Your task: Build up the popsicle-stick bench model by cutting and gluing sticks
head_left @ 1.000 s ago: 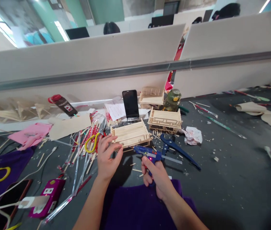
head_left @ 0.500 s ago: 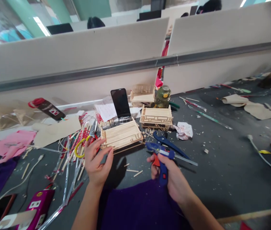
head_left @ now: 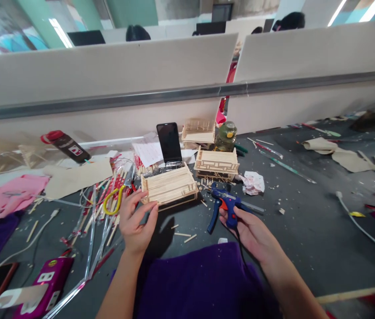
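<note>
1. Shows a dark counter (head_left: 310, 239) reaching out on every side of the slatted stick model (head_left: 170, 184).
2. Includes a purple cloth (head_left: 200, 283) on the near side of the slatted stick model; garment or mat, cannot tell.
3. Sets the slatted stick model floor-side up, probably to leave its front edge and low rails within easy reach.
4. Puts the right hand (head_left: 252, 232) to the near right of the slatted stick model, fingers (head_left: 224, 218) curled in loosely around the glue gun's grip.
5. Puts the left hand (head_left: 136, 232) at the front left corner of the slatted stick model, thumb and forefinger almost meeting, likely to steady that corner. Pinching a stick or merely touching: cannot tell.
6. Points the glue gun (head_left: 230, 206) up and leftward, nozzle just right of the slatted stick model, perhaps for a short reach to its joints. Overlaps a blue-handled tool (head_left: 213, 219); resting on it or lifted above, cannot tell.
7. Props a phone (head_left: 169, 144) upright just behind the slatted stick model, dark screen facing forward, seemingly for viewing without hands.
8. Leaves loose stick pieces (head_left: 183, 235) in front of the slatted stick model, apart from it, apparently simply dropped there.
</note>
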Tool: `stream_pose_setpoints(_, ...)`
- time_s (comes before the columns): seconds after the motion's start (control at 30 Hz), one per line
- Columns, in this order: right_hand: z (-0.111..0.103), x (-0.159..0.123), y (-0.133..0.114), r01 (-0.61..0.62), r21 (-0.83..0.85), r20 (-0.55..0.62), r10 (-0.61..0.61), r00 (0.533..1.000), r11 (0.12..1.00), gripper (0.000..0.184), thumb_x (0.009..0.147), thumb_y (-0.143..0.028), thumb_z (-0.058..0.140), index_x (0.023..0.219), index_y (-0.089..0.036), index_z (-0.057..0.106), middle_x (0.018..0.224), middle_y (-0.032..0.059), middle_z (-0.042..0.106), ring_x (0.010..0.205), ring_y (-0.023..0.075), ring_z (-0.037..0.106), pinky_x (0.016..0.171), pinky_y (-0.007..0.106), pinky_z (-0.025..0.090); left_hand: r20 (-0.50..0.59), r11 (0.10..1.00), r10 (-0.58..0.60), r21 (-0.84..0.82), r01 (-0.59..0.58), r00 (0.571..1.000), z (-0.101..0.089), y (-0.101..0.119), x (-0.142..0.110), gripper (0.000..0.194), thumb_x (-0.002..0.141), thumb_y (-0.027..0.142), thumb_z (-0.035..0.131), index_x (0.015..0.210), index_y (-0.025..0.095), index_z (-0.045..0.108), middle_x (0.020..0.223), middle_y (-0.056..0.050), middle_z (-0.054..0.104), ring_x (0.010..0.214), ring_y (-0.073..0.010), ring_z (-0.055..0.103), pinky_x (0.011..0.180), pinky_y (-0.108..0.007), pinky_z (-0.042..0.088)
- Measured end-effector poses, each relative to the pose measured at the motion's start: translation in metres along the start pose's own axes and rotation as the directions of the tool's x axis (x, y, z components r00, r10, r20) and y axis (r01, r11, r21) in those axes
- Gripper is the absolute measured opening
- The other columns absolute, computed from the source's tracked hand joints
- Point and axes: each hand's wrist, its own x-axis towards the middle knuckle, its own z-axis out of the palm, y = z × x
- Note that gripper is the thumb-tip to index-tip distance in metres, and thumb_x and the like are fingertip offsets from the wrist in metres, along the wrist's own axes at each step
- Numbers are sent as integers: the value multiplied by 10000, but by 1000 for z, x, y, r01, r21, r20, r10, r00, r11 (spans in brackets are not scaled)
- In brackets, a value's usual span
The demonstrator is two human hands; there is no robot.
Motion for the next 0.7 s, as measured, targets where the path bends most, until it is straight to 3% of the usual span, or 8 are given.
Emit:
stream_pose_setpoints(0.1,-7,-10,4,46,-166,-2,-47,999,985,368,732,-398,747,1032,-192,695,1089,115,701,1071,278,641,959,423,505,20,1000,-6,-1,6,1000,-1,-3,-1,158,773,133,716,891,237,716,1110,-60,663,1114,-261,603,1043,-554,406)
stream_pose_setpoints(0.17,-10,-21,5,138,-404,-64,-178,982,904,431,752,-412,723,1136,-226,658,1218,113,645,1140,277,597,1002,438,463,25,1000,-19,-11,19,1000,-2,-5,-1,156,775,131,713,891,236,717,1103,-58,666,1113,-256,602,1023,-535,428)
stream_pose_setpoints(0.23,-5,-35,6,281,-690,-59,-439,896,667,451,771,-394,704,1193,-250,634,1265,111,600,1144,284,571,993,455,449,26,999,-28,-20,28,999,-3,-7,-2,152,777,130,710,888,234,717,1097,-56,667,1113,-252,601,1007,-520,443)
stream_pose_setpoints(0.33,25,-49,9,499,-844,256,-672,695,195,249,862,-324,621,1094,-252,675,1091,103,629,996,251,593,889,402,478,40,999,-29,-27,30,999,-5,-9,-1,137,779,135,709,876,232,713,1080,-50,672,1117,-247,598,1011,-517,440)
stream_pose_setpoints(0.43,73,-46,16,733,-680,592,-594,545,-6,162,938,-207,521,935,-225,682,912,75,646,865,198,594,793,327,480,64,999,-37,-30,39,997,-8,-8,0,113,789,150,703,866,233,708,1080,-48,676,1136,-250,589,1033,-531,417)
stream_pose_setpoints(0.5,105,-34,23,777,-623,675,-560,480,-84,183,948,-189,507,903,-213,682,865,67,640,836,199,576,768,328,467,87,999,-33,-30,36,996,-11,-7,0,95,797,168,699,861,237,705,1093,-50,673,1151,-254,580,1033,-533,416)
stream_pose_setpoints(0.6,136,-14,32,773,-610,721,-525,452,-171,164,941,-203,531,891,-191,687,853,72,629,846,211,552,770,333,457,106,999,-23,-22,25,994,-15,-5,1,72,805,183,695,853,236,704,1113,-61,663,1175,-260,564,1036,-542,409)
stream_pose_setpoints(0.7,147,-1,39,752,-619,737,-498,457,-228,170,944,-202,529,907,-191,695,861,77,620,850,217,531,768,333,451,116,999,-30,-13,31,993,-18,-2,2,55,817,194,681,839,235,710,1149,-70,654,1205,-266,543,1059,-563,377)
